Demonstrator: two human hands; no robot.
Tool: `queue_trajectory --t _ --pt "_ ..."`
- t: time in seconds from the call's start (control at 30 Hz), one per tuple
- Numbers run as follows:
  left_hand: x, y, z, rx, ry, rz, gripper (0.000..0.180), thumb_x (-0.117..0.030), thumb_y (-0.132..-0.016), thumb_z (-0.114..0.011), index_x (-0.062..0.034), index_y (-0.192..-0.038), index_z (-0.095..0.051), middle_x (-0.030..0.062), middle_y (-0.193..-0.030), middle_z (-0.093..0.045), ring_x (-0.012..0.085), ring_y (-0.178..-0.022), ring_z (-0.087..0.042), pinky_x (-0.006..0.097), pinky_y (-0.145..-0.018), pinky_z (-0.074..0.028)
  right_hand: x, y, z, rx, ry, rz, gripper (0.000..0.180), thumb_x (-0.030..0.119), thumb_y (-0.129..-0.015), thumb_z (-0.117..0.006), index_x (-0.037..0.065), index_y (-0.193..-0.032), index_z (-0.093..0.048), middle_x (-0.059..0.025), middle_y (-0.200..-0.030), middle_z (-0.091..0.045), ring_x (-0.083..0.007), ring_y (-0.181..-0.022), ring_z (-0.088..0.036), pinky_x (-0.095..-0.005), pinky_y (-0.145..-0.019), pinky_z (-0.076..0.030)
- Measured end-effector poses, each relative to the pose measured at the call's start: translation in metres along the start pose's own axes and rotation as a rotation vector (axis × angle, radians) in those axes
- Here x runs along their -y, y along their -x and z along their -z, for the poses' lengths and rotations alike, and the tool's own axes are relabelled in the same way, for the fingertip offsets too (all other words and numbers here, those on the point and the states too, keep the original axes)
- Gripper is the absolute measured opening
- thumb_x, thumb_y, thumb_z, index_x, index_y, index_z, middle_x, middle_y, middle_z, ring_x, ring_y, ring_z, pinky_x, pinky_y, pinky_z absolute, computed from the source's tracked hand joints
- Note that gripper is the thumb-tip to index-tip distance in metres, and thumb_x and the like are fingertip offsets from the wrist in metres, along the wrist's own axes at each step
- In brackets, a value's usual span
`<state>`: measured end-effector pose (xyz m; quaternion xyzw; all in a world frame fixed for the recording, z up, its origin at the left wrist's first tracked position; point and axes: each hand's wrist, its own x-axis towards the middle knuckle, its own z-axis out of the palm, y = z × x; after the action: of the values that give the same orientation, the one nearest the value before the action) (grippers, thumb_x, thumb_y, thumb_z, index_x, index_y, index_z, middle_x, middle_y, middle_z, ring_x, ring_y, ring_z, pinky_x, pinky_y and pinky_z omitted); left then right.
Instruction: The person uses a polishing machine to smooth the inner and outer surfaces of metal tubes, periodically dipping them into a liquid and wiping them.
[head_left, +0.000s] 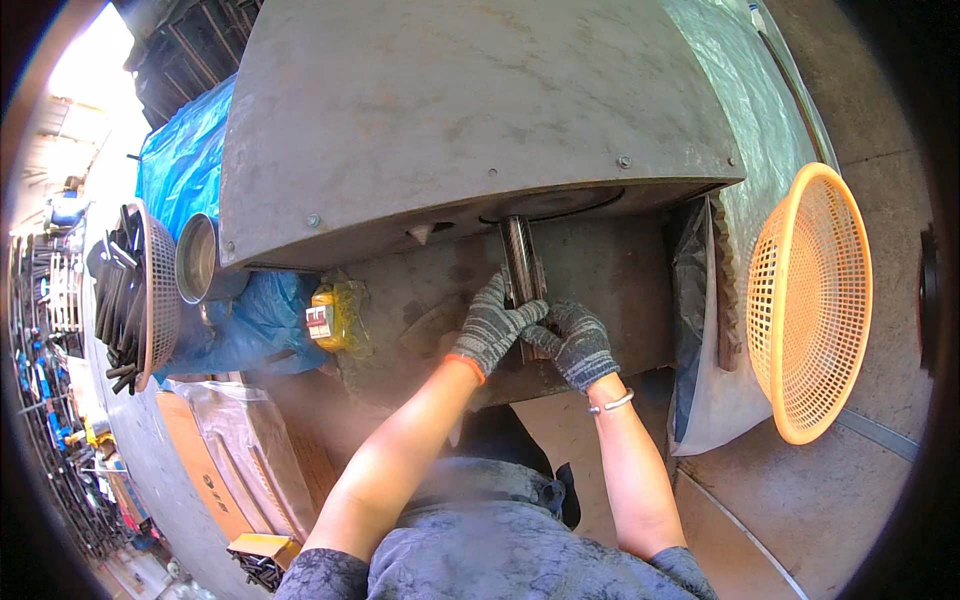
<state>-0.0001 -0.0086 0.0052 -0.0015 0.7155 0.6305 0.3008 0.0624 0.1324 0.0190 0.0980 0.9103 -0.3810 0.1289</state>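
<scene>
A dark, shiny metal shaft [520, 250] sticks out toward me from under the grey metal hood of a machine [480, 110]. Both hands wear grey knitted gloves and meet around its near end. My left hand [490, 328] is closed on the shaft from the left, with its thumb across the top. Beside it on the right, my right hand [574, 346] has its fingers curled in close to the near end. Whatever lies between those fingers is hidden by the glove.
An orange plastic basket [810, 305] stands at the right. On the left are a basket of black rods [160, 295], a metal pot [197, 258], blue sheeting [190, 150] and a yellow package [335, 315]. Cardboard [205, 465] lies lower left. The hood's edge overhangs my hands.
</scene>
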Motion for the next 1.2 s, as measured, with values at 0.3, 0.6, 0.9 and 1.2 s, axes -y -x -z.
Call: queue_trajectory --t 0.3,0.6,0.9,1.2 --pt "0.008 -0.003 -0.001 0.019 0.093 -0.019 0.037 -0.008 -0.080 -0.072 -0.0032 -0.115 -0.059 0.0061 -0.102 -0.066 0.0142 -0.091 -0.060 0.029 -0.081 -0.051 -0.005 -0.001 -0.004 0.000 -0.004 -0.031 0.030 0.027 -0.073 -0.078 0.004 -0.090 -0.068 -0.0157 -0.085 -0.066 -0.0309 -0.075 -0.063 -0.0390 -0.068 -0.050" --pt "0.000 0.000 -0.001 0.010 0.055 0.013 0.041 -0.012 -0.079 -0.074 -0.0034 -0.116 -0.059 0.0080 -0.104 -0.066 0.0164 -0.094 -0.059 0.031 -0.084 -0.049 0.012 -0.003 0.006 0.030 -0.098 -0.159 0.039 0.035 -0.068 -0.082 0.003 -0.086 -0.068 -0.0166 -0.077 -0.066 -0.0327 -0.071 -0.063 -0.0399 -0.066 -0.050" --pt "0.003 -0.001 0.000 0.018 0.073 -0.019 0.043 -0.013 -0.079 -0.075 -0.0029 -0.117 -0.058 0.0095 -0.107 -0.065 0.0173 -0.096 -0.059 0.032 -0.087 -0.048 -0.009 -0.002 0.003 0.080 -0.151 0.040 0.023 0.019 -0.079 -0.073 0.001 -0.091 -0.068 -0.0191 -0.087 -0.065 -0.0340 -0.080 -0.062 -0.0391 -0.071 -0.049" --pt "0.001 -0.001 0.000 0.013 0.046 0.008 0.047 -0.012 -0.079 -0.074 -0.0015 -0.121 -0.056 0.0106 -0.112 -0.064 0.0181 -0.101 -0.059 0.031 -0.089 -0.048 -0.006 0.000 -0.003 0.010 -0.123 -0.054 0.028 0.023 -0.075 -0.079 0.001 -0.090 -0.068 -0.0154 -0.079 -0.066 -0.0249 -0.070 -0.062 -0.0352 -0.065 -0.049"
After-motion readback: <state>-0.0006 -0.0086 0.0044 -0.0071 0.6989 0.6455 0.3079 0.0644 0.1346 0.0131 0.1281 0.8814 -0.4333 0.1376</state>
